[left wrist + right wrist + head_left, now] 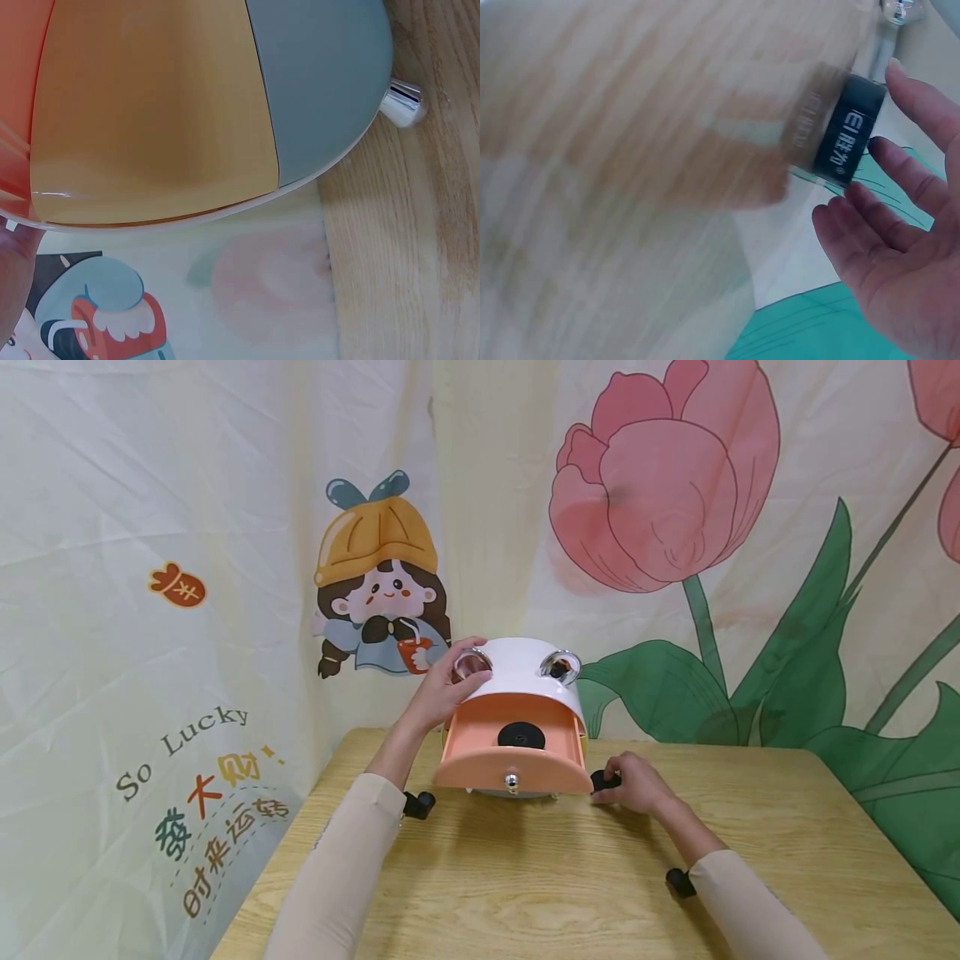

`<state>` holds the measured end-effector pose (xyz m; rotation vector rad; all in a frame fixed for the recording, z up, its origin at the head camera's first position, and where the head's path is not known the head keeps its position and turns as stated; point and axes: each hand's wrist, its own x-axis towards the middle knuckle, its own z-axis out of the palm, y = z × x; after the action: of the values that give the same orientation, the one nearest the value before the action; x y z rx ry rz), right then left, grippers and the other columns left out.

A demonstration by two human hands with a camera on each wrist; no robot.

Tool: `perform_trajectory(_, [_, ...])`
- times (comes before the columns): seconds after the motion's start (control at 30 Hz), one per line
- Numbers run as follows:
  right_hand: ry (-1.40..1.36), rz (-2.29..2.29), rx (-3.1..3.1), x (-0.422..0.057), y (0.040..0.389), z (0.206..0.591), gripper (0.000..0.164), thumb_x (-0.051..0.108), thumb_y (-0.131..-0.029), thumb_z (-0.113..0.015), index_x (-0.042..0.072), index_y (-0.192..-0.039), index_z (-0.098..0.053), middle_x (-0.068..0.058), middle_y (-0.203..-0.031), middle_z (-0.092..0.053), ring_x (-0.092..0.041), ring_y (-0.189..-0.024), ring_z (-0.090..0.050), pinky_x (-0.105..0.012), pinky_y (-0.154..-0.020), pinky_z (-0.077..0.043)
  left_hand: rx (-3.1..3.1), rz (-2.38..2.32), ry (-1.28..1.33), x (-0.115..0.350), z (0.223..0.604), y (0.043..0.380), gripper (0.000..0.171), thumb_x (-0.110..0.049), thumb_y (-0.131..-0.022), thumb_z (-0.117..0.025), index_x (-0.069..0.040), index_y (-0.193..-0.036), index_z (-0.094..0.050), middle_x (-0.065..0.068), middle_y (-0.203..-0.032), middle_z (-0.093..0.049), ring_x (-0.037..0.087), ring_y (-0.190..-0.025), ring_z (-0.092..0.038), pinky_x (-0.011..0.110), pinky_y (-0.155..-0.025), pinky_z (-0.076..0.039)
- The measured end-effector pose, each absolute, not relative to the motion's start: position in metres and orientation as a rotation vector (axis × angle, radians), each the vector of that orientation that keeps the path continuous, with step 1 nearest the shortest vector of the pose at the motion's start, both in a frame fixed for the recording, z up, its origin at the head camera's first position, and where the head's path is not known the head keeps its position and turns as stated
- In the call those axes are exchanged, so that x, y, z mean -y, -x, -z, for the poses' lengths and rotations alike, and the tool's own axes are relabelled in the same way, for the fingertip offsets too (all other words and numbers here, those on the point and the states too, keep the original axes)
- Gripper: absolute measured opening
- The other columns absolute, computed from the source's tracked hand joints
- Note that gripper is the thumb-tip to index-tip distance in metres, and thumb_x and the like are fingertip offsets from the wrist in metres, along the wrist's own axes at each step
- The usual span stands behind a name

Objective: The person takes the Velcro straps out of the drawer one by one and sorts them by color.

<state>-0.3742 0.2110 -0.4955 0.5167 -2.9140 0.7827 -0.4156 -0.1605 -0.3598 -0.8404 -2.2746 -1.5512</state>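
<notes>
While the left hand [444, 685] is resting on the white box [517, 664]: I am watching from far away, and its thumb and fingers are curving round the box's top left part, just above the middle of the head view.
Right hand [639, 783]: its thumb and fingers are making a small pinch on the black roll [847, 135]. I am not able to tell how tight the pinch is.
Black roll: it is showing just right of the drawer front, below the middle of the head view. White writing is facing me at the upper right of the right wrist view.
Orange drawer [472, 770]: it is sticking out in the middle of the head view, with its silver knob [512, 782] pointing at me.
Black disc [521, 735]: it is lying inside the drawer.
Roll slipping: I am worrying that only fingertips are holding it, so a loose pinch could be dropping it on the table [525, 877].
Drawer corner: the right hand is working close by, so a bump could be shoving the drawer.
Box tipping: the drawer is hanging out in front, so a push down there could be tilting everything forward.
</notes>
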Motion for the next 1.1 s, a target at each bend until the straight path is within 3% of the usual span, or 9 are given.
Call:
perform_trajectory(0.23, [-0.484, -0.896, 2.827, -0.21, 0.369, 0.47, 0.039, 0.029, -0.089, -0.083, 0.002, -0.114, -0.072, -0.02, -0.12, -0.068, -0.041, -0.11, -0.063, -0.056, -0.09, -0.054, 2.281, 1.549, 0.836, 0.161, 0.359, 0.416, 0.05, -0.026, -0.101, -0.07, -0.029, -0.147, -0.052, 0.008, -0.11, -0.065, 0.026, -0.099, -0.057, 0.033, -0.079, -0.05])
perform_trajectory(0.37, [-0.476, -0.981, 2.729, -0.207, 0.363, 0.454, 0.044, 0.031, -0.094, -0.077, 0.001, -0.125, -0.068, -0.021, -0.127, -0.067, -0.043, -0.115, -0.063, -0.058, -0.093, -0.055, 2.286, 1.552, 0.825, 0.161, 0.358, 0.415, 0.051, -0.027, -0.1, -0.07, -0.029, -0.148, -0.052, 0.007, -0.11, -0.065, 0.026, -0.1, -0.057, 0.035, -0.081, -0.05])
perform_trajectory(0.77, [-0.577, -1.074, 2.408, -0.191, 0.342, 0.405, 0.028, 0.022, -0.097, -0.075, 0.006, -0.12, -0.07, -0.016, -0.118, -0.072, -0.032, -0.105, -0.068, -0.05, -0.089, -0.055, 2.294, 1.534, 0.822, 0.161, 0.359, 0.415, 0.052, -0.025, -0.101, -0.07, -0.026, -0.149, -0.05, 0.007, -0.11, -0.065, 0.026, -0.099, -0.057, 0.035, -0.08, -0.05])
perform_trajectory(1.1, [-0.731, -1.057, 2.295, -0.169, 0.318, 0.374, 0.033, 0.018, -0.093, -0.08, 0.006, -0.123, -0.072, -0.009, -0.11, -0.073, -0.026, -0.101, -0.067, -0.047, -0.088, -0.057, 2.307, 1.529, 0.829, 0.161, 0.358, 0.414, 0.052, -0.026, -0.101, -0.069, -0.025, -0.15, -0.05, 0.008, -0.111, -0.065, 0.026, -0.1, -0.057, 0.036, -0.083, -0.05])
